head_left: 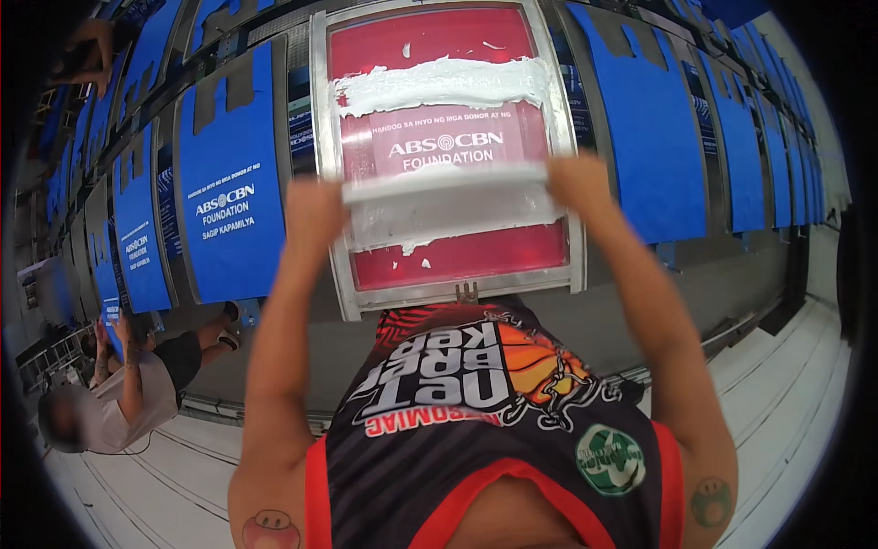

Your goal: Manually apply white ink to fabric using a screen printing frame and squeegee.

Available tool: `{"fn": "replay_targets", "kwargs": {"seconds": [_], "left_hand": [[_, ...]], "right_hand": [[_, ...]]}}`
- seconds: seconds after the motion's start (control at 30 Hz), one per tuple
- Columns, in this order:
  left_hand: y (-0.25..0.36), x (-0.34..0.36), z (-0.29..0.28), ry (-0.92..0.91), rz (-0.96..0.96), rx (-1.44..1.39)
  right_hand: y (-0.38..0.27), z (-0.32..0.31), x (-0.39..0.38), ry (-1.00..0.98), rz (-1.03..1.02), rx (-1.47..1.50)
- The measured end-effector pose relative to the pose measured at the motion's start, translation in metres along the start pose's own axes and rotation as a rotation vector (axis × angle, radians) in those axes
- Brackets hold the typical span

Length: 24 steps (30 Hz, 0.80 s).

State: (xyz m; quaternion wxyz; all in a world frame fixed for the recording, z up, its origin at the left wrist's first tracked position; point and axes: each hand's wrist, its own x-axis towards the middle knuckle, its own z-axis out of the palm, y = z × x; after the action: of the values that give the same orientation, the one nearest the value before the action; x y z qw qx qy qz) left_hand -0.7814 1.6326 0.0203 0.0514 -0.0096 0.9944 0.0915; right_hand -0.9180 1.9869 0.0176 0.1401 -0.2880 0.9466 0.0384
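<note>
Blue panels [227, 261] line the left; then I see the left hand [316, 218] curled around one end of a squeegee [448, 186] spanning a framed red screen [457, 273] smeared with white paste [439, 87], the right hand [578, 186] wrapped around the other.

Pale floor [791, 375], dark-lined, on both sides of me; light wall [823, 137] far right; metal-barred frame [50, 360] far left.

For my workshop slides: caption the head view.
Left hand and right hand grip a pale bar over a framed red screen streaked with white paste.
</note>
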Motion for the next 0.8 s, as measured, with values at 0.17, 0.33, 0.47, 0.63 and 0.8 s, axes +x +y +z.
{"fn": "replay_targets", "kwargs": {"seconds": [0.17, 0.33, 0.47, 0.63, 0.8], "left_hand": [[0.025, -0.081, 0.064, 0.395, 0.084, -0.162], [-0.038, 0.094, 0.040, 0.451, 0.070, 0.008], [-0.038, 0.093, 0.009, 0.225, -0.010, 0.003], [0.026, -0.087, 0.058, 0.265, 0.069, -0.180], [-0.028, 0.039, 0.057, 0.491, 0.099, -0.014]], "right_hand": [[-0.016, 0.047, -0.066, 0.617, -0.159, 0.018], [0.024, -0.008, 0.100, 0.400, -0.042, -0.093], [0.015, -0.028, 0.093, 0.113, -0.013, -0.085], [-0.017, 0.049, -0.080, 0.527, -0.099, 0.061], [0.004, 0.017, 0.046, 0.482, -0.049, 0.024]]}}
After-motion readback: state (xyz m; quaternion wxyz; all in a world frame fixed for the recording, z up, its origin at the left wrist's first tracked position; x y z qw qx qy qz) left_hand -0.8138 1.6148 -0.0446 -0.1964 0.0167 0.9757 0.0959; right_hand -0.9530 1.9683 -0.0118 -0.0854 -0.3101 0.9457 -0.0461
